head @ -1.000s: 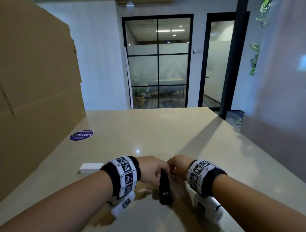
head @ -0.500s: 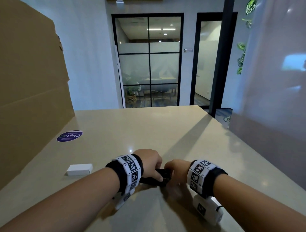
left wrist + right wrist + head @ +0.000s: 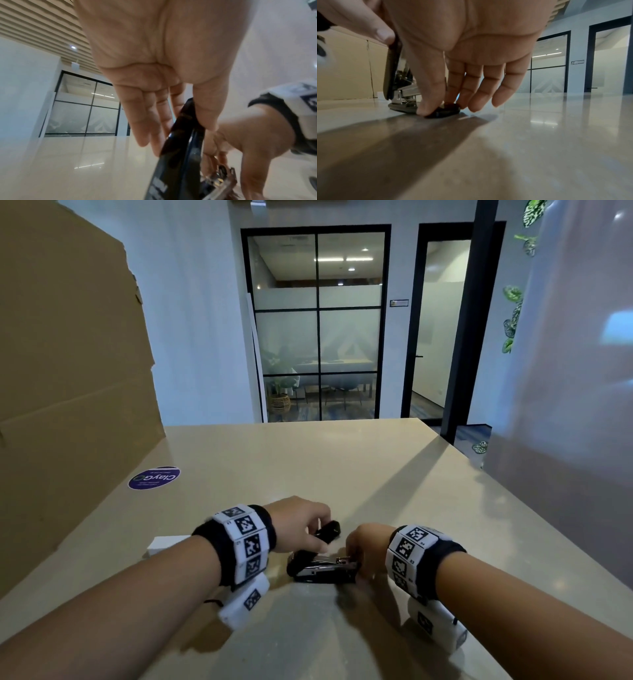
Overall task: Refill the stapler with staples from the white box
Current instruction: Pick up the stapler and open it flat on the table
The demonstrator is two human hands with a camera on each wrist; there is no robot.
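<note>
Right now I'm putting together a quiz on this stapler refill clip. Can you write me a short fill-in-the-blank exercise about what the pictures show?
1. The left hand lifts the stapler's black ____ upward.
2. The right hand pinches the front end of the stapler's ____ against the table.
3. The white box lies on the table, partly hidden behind the ____ forearm.
4. A round ____ sticker sits near the cardboard.

Missing words: top cover; base; left; purple

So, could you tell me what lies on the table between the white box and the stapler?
In the head view, only the left forearm and its marker wristband cross between the white box and the stapler.
</note>
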